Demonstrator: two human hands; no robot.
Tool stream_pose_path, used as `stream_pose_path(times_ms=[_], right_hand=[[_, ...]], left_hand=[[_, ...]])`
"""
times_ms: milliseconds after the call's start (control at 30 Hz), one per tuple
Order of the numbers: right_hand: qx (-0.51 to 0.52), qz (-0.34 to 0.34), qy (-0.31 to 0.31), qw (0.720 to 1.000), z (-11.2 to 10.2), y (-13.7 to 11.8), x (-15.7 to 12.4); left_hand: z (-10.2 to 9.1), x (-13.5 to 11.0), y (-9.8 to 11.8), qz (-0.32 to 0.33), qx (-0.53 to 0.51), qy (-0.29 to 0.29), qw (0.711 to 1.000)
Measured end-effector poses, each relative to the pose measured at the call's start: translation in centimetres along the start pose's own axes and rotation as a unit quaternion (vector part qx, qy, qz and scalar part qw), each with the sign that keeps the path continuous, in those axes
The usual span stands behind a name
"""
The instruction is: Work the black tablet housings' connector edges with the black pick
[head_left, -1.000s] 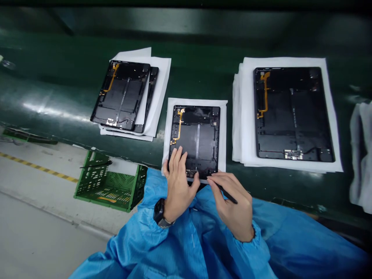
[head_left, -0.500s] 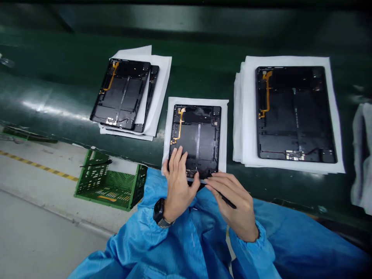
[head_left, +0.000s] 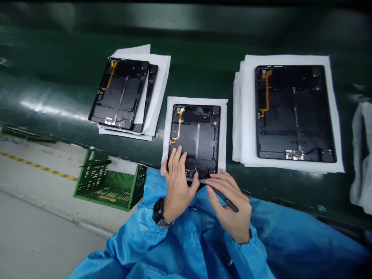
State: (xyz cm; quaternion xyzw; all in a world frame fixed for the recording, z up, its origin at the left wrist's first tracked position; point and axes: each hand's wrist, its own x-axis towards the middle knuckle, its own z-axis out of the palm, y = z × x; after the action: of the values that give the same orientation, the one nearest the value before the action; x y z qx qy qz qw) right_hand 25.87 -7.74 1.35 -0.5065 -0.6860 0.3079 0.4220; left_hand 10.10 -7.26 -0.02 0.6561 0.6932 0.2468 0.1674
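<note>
An opened black tablet housing (head_left: 190,133) lies on a white foam sheet (head_left: 223,128) in front of me. My left hand (head_left: 178,180) rests on its lower left part with fingers outstretched, and the thumb is beside a small circuit board (head_left: 190,173) at the bottom edge. My right hand (head_left: 231,205) is closed around a slim black pen-like tool (head_left: 226,200). The tool points toward the housing's lower right corner; its tip is too small to make out against the black parts. An orange flex cable (head_left: 179,124) runs down the housing's left side.
To the left, two similar housings (head_left: 119,97) overlap on white sheets. Another housing (head_left: 295,116) lies on a stack of foam sheets (head_left: 247,116) at right. More white foam (head_left: 362,155) stands at the far right. A green crate (head_left: 109,190) sits below the green bench's (head_left: 200,77) front edge.
My right hand has shifted slightly and its thumb has drawn back, showing more of the tool, whose rear end has moved a little right and down. My left hand stays in place.
</note>
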Motion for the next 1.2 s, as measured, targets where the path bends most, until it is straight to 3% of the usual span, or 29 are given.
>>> stream_pose_path(times_ms=[533, 1200], right_hand=[[-0.009, 0.026, 0.067, 0.997, 1.8, 0.0, -0.9], [0.033, 0.047, 0.111, 0.992, 2.2, 0.3, -1.3]], left_hand=[[0.0, 0.0, 0.0, -0.001, -0.001, -0.005, 1.0], [-0.1, 0.1, 0.1, 0.001, -0.006, -0.005, 1.0]])
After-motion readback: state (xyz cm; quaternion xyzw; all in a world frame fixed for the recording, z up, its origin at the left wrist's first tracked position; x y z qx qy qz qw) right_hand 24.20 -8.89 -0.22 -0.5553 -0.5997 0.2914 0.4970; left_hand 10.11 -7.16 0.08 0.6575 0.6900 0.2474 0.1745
